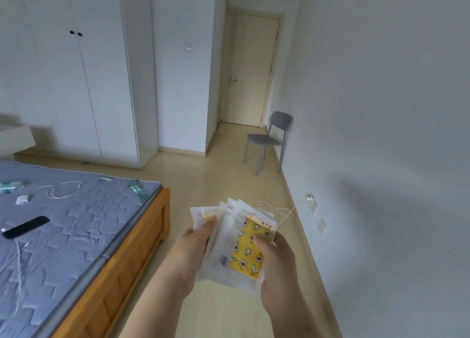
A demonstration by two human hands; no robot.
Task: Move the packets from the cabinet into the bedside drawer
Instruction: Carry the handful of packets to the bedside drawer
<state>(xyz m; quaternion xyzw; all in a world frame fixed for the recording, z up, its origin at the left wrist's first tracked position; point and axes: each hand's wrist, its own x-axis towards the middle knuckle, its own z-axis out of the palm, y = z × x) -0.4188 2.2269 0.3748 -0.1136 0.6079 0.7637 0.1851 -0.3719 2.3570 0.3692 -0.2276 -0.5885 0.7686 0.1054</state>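
Both hands are gripping a fanned stack of packets (230,255) low in the middle of the view, above the pale floor (218,175). The left hand (194,253) is curling round the stack's left edge, its thumb pressing on the upper packets. The right hand (278,266) is cupping the right edge from beneath, its thumb lying across the top packet, which is showing a yellow print of stars, moons and flowers inside a clear wrapper.

To the left, a bed (142,256) with a wooden frame is carrying a grey quilted mattress. A black oblong object (26,227) is lying on the mattress, too blurred to identify, with thin white cables (59,189) and a few small items trailing near it.

Just beyond the packets, another white cable (281,210) is looping on the floor beside the right wall, where white wall plates (311,203) are sitting low down.

Farther off, a grey chair (268,139) is standing against that wall. A tall white cupboard (76,83) with two dark knobs is standing shut beyond the bed, and a cream door (251,70) is standing closed at the far end.
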